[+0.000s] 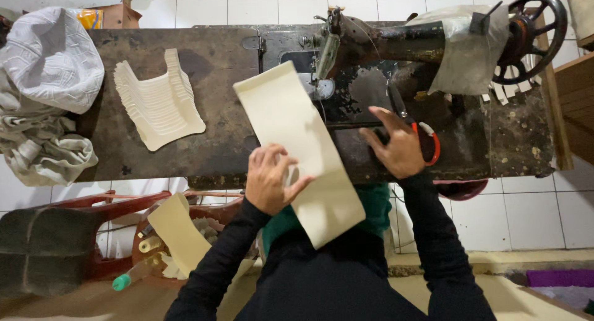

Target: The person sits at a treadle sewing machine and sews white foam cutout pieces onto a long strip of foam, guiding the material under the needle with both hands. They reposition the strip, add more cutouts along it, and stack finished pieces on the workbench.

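Note:
A long cream strip of material (297, 141) lies slanted across the front of an old black sewing machine (396, 42), its far end near the needle. My left hand (270, 177) pinches the strip near its middle, at the table's front edge. My right hand (396, 146) rests on the machine bed, its fingers over the handles of scissors with red grips (427, 141). A stack of cream cut pieces (159, 101) sits to the left on the dark worn table (210, 154).
White fabric (46, 86) is heaped at the table's left end. Below left are a red stool (62, 234), another cream piece (179, 231) and a basket of scraps (204, 228). The machine's handwheel (532, 36) is at the far right. White floor tiles surround the table.

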Available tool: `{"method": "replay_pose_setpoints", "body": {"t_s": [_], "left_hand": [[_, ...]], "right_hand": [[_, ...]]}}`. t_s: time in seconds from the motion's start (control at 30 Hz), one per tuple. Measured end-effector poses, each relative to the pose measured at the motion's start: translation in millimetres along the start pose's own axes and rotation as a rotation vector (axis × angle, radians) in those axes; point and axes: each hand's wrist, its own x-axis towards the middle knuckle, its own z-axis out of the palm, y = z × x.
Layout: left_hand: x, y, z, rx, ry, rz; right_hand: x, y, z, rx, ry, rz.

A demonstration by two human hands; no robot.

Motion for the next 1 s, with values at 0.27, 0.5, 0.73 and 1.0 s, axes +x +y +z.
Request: {"method": "replay_pose_setpoints", "body": {"t_s": [0.27, 0.5, 0.73, 1.0], "left_hand": [[69.9, -37.5, 23.6, 0.218, 0.05, -0.016], [62.1, -48.6, 26.9, 0.088, -0.014, 0.038], [69.6, -42.7, 12.9, -0.003, 0.012, 0.086], [71.8, -41.0, 13.0, -0.042, 0.019, 0.133]], "right_hand": [[101.7, -30.3, 64.0, -0.231, -0.185, 0.157], [107.4, 4.7, 80.9, -0.081, -0.104, -0.056], [83.9, -6.1, 67.1, 0.005, -0.029, -0.089], [84.1, -18.4, 79.2, -0.224, -0.027, -0.126]]}}
